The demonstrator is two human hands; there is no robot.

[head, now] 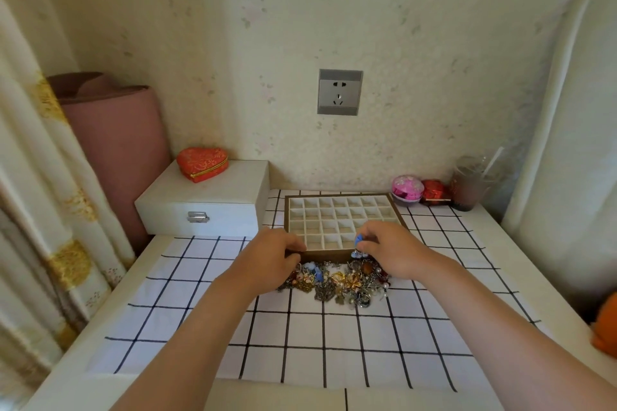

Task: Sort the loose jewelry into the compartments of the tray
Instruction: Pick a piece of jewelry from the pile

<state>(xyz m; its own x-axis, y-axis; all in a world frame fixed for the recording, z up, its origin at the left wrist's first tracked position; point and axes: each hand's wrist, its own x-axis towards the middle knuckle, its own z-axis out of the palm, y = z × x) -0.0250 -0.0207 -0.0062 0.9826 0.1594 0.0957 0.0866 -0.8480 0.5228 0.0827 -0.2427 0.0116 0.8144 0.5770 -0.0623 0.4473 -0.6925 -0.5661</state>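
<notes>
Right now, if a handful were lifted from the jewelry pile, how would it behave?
The jewelry pile looks like small metal pieces and beads heaped together, so pieces would probably snag and lift in clumps. Small pale beads at its right edge look round and might roll away.

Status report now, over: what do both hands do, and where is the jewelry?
Right hand pinches blue piece above near edge of tray. Left hand at its near-left corner, grip unclear. Jewelry pile on cloth before tray. No obstacle seen.
</notes>
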